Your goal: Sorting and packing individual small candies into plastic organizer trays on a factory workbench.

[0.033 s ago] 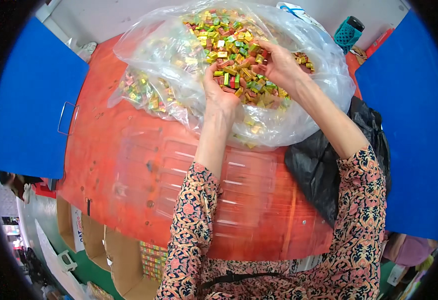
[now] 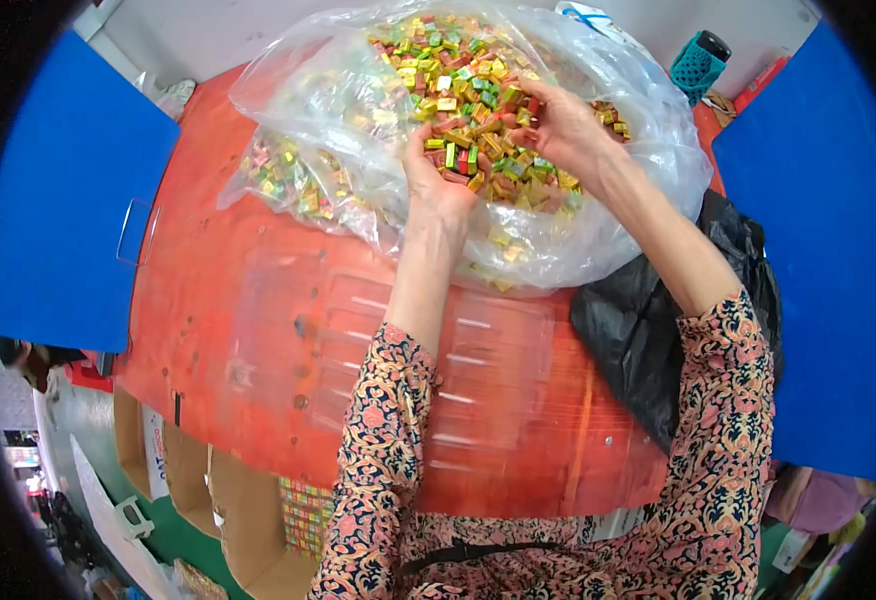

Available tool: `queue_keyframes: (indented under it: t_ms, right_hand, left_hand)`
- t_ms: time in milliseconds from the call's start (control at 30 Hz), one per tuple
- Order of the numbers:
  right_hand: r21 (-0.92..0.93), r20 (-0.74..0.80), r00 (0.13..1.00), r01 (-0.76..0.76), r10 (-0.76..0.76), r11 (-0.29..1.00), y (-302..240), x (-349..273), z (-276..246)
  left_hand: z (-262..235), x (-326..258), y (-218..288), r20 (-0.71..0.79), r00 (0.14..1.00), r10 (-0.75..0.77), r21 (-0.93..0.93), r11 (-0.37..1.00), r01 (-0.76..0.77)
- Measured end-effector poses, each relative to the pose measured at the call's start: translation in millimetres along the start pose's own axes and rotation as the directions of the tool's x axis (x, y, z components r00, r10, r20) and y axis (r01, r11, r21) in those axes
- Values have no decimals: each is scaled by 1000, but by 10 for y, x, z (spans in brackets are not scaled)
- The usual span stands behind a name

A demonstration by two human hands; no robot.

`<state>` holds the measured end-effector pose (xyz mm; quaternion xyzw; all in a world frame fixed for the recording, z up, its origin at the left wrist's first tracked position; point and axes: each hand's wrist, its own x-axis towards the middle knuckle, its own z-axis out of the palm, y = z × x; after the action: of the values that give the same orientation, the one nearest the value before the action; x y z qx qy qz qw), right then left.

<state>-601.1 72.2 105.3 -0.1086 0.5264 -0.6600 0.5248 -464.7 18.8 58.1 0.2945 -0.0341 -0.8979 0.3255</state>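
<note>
A big clear plastic bag point(image 2: 648, 180) lies open at the far side of the red table, full of small wrapped candies point(image 2: 445, 104) in yellow, green and red foil. My left hand point(image 2: 436, 185) is cupped palm up at the bag's near part, its fingers curled round several candies. Over the heap, to its right, my right hand point(image 2: 566, 128) has bent fingers closed about one or more candies; how many is partly hidden. A clear ridged plastic tray point(image 2: 488, 375) lies on the table beneath my forearms.
A black plastic bag point(image 2: 623, 335) rests by my right arm. Blue panels point(image 2: 68, 200) flank the red table point(image 2: 193, 330). A bottle in a teal knitted cover point(image 2: 698, 68) stands at the back right. Open cardboard boxes point(image 2: 248, 520) sit below the table's left front edge.
</note>
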Motion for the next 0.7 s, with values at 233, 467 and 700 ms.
queue_keyframes:
  t_ms: [233,467,700]
  right_hand:
    - [-456,288,957,114,25,883,177,-599,-104]
    - [-805,470,841,284,268,521,773,-1250,-232]
    - [-809,517,846,434,129,396,1146,-1164,-401]
  left_hand:
    - [-272,-777,194,191,980,57,110,991,-79]
    - [-1111,-1729,70,297,949,104,62,990,-128]
    - [-1681,-2534,-76,-72,991,113,91,990,-106]
